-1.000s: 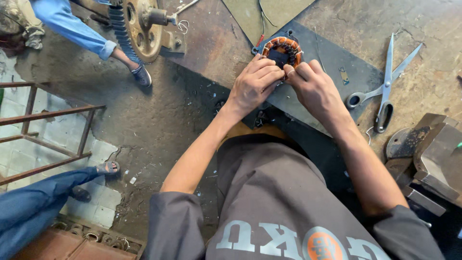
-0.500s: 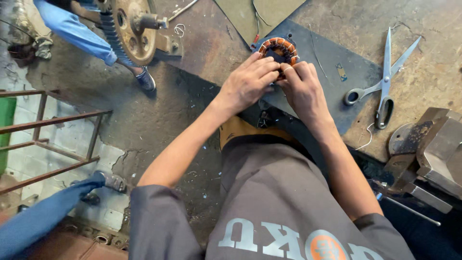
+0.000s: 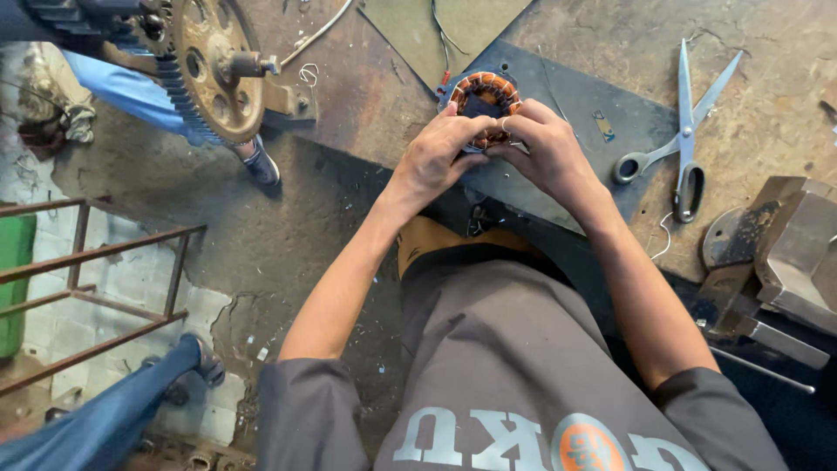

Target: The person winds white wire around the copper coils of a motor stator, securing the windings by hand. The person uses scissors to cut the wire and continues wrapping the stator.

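Copper-wound stator (image 3: 482, 94) gripped by both hands on a dark plate (image 3: 575, 113).
Left hand (image 3: 436, 157) and right hand (image 3: 545, 148) meet at the stator's near edge, fingers curled and pinched on its windings, fingertips touching. Scissors (image 3: 684, 131) lie open well to the right of the right fingers; gear wheel (image 3: 209, 70) sits far left of the left fingers.
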